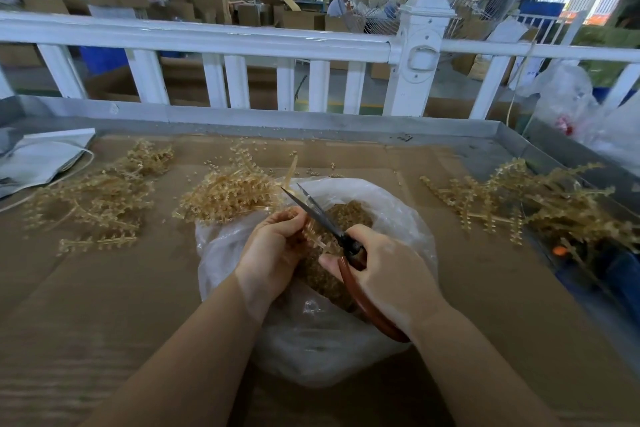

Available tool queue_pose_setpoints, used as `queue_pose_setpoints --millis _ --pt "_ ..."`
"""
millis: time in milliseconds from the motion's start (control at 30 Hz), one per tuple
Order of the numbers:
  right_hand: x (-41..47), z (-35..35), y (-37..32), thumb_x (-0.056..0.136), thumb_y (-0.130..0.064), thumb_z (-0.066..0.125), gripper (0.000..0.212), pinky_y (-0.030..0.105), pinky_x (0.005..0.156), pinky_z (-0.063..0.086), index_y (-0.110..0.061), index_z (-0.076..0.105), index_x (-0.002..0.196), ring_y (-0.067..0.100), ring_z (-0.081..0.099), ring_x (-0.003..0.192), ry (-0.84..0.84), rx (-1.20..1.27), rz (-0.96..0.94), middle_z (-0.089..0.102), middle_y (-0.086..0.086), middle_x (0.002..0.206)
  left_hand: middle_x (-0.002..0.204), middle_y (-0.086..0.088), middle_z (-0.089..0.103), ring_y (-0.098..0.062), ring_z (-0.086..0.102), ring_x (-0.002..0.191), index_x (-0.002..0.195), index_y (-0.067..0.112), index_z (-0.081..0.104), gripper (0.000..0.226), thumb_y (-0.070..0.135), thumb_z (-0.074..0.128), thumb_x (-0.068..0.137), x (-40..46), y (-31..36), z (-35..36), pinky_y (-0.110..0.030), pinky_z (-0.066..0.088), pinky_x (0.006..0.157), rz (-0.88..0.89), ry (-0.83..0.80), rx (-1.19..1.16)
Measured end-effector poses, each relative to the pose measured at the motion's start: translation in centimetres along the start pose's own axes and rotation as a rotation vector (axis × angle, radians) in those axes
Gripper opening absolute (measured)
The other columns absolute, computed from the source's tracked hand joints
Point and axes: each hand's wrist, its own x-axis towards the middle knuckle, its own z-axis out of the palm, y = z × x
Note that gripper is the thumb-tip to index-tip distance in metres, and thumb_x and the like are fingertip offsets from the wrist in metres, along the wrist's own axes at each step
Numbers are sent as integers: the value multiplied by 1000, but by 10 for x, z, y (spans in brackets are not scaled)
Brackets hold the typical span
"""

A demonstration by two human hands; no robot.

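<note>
Over bag [311, 350], hands [270, 250] [384, 270] around scissors [318, 215], sprig [317, 241].

The left hand [273, 250] covers most of the amber sprig [317, 240] it pinches, so only a short stub shows beside the scissors [313, 213], and its fingertips curl out of sight. The right hand [388, 274] hides the scissors' upper handle loop and the fingers passing through it. Both hands screen the middle of the plastic bag [398, 218] beneath them. Right of the right hand, the sprig pile [540, 204] runs off the frame into shadow, and a small orange thing [558, 251] there is too small to tell. Left of the left hand, the other pile [93, 198] is blurred.
</note>
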Motion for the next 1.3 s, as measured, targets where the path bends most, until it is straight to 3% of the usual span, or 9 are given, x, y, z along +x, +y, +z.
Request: queue_pose_setpoints --millis 167,300,467,633,800,967,1133,1300 --pt "2 -1 -2 86 -61 53 33 18 60 34 -33 40 73 2 49 65 -48 37 19 48 -12 66 68 -3 62 -17 58 63 79 10 58 14 2 60 67 -1 1 0 -28 49 64 -14 -38 -19" --pt "3 1 -3 86 -60 53 34 20 61 35 -31 41 73 3 49 63 -67 69 33 49 -11 65 64 -2 62 -15 61 57 80 8 59 12 -3 55 79 1 1 -1 -25 53 57 -12 -34 -28" --pt "4 3 -3 87 -59 52 34 15 54 30 -31 39 73 3 46 58 -58 63 17 46 -11 62 63 -4 63 -15 63 54 79 6 60 14 2 58 66 -1 2 0 -23 55 53 -10 -90 -32" --pt "6 7 -2 89 -59 48 35 23 63 45 -23 48 83 8 54 63 -48 48 2 53 -8 67 70 -6 61 -18 60 60 80 6 60 13 3 58 67 -1 2 -1 -27 53 58 -17 -124 -12" --pt "6 8 0 89 -60 44 38 28 68 51 -23 49 88 10 59 68 -29 8 -8 59 -6 73 62 -3 61 -14 61 52 83 4 59 13 4 57 71 -2 3 -2 -22 51 50 -16 -177 23" --pt "3 10 2 88 -61 44 37 24 66 52 -24 48 88 7 59 67 -19 -35 -27 59 -8 73 82 -11 60 -21 60 71 105 1 57 37 6 61 68 -1 2 -3 -29 53 65 1 -147 12" --pt "2 9 2 89 -61 44 36 20 64 48 -26 46 87 7 58 67 -6 -57 -43 55 -11 71 79 -9 64 -21 60 73 89 6 63 20 10 61 70 -1 1 -2 -34 51 75 16 -118 -16" --pt "0 8 1 87 -63 42 40 24 67 50 -24 47 90 9 59 70 2 -35 -44 56 -9 73 71 -5 68 -17 65 64 85 8 65 15 9 60 71 0 0 -3 -28 56 62 10 -127 -7"
